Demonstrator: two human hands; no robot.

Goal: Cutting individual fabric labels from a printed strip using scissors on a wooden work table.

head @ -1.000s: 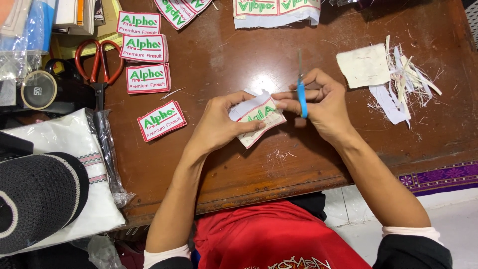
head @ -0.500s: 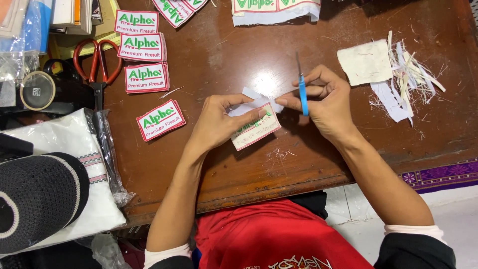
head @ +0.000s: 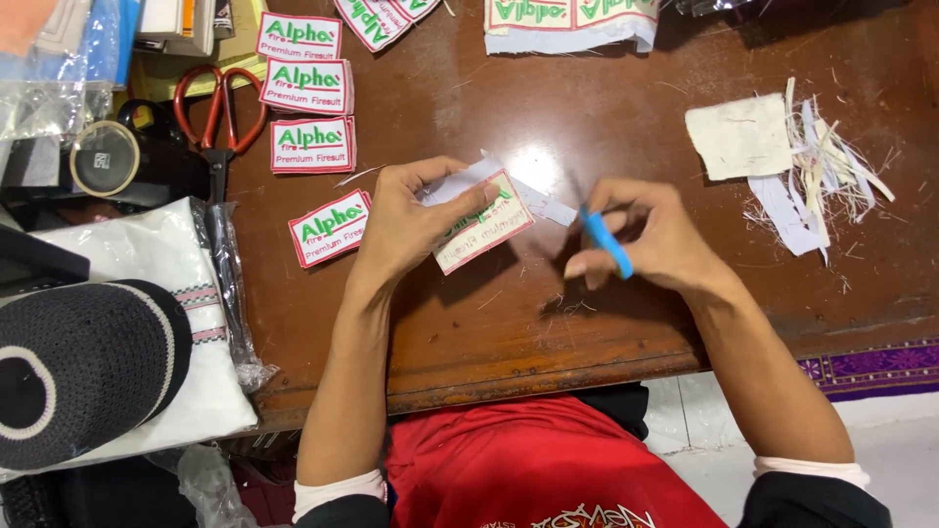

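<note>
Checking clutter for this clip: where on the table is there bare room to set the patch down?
Bare wood lies between the right hand and the stack of patches at the far edge, and along the table near edge below both hands. Crowded: finished patches and red scissors left, trimmed scraps right.

Left hand (head: 406,220) covers part of white embroidered cloth patch (head: 486,231). Right hand (head: 653,240) hides most of small blue-handled tool (head: 606,242); tip not discernible. White patch strip (head: 570,22) cut by top edge.
</note>
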